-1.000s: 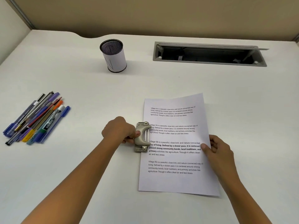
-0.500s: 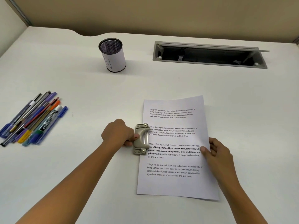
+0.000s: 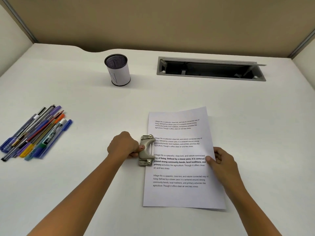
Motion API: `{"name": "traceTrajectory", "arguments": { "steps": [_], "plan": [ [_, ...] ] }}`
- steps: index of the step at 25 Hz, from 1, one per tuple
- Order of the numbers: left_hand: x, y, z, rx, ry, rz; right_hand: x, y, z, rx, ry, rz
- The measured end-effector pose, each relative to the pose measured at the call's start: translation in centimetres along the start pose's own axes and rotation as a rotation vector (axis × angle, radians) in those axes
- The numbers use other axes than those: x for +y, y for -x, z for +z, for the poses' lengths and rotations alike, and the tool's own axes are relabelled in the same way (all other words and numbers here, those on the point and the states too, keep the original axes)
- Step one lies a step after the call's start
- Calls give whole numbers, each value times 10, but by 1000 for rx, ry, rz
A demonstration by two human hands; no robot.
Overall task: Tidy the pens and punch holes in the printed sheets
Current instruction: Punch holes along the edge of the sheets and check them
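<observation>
Printed sheets (image 3: 180, 196) with several text paragraphs lie on the white desk in front of me. A beige metal hole punch (image 3: 147, 150) sits over the middle of their left edge. My left hand (image 3: 123, 145) grips the punch from the left, thumb on its lever. My right hand (image 3: 221, 163) holds the right edge of the sheets, thumb on top. Several loose pens (image 3: 34, 133) lie in a bunch at the far left. A mesh pen cup (image 3: 118, 70) wrapped in white paper stands upright at the back.
An open grey cable tray (image 3: 211, 68) is recessed in the desk at the back right. Beige partition walls close off the desk behind and at both sides.
Both hands, the punch and the sheets stay as they were. Only the camera has shifted slightly.
</observation>
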State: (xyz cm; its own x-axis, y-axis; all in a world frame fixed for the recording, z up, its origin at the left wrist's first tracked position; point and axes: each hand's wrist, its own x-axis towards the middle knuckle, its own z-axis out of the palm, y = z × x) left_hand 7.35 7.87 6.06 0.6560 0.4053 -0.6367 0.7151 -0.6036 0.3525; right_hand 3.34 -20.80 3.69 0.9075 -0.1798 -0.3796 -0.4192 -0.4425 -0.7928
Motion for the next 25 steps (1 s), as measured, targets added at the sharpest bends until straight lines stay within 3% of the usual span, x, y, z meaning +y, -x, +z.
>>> {"name": "traceTrajectory", "arguments": {
  "steps": [13,25],
  "plan": [
    [-9,22,3,81,432,121,0,-4,-6,-43,-61,14],
    [-15,28,5,96,521,178,15,-4,-30,51,-171,63]
  ]
}}
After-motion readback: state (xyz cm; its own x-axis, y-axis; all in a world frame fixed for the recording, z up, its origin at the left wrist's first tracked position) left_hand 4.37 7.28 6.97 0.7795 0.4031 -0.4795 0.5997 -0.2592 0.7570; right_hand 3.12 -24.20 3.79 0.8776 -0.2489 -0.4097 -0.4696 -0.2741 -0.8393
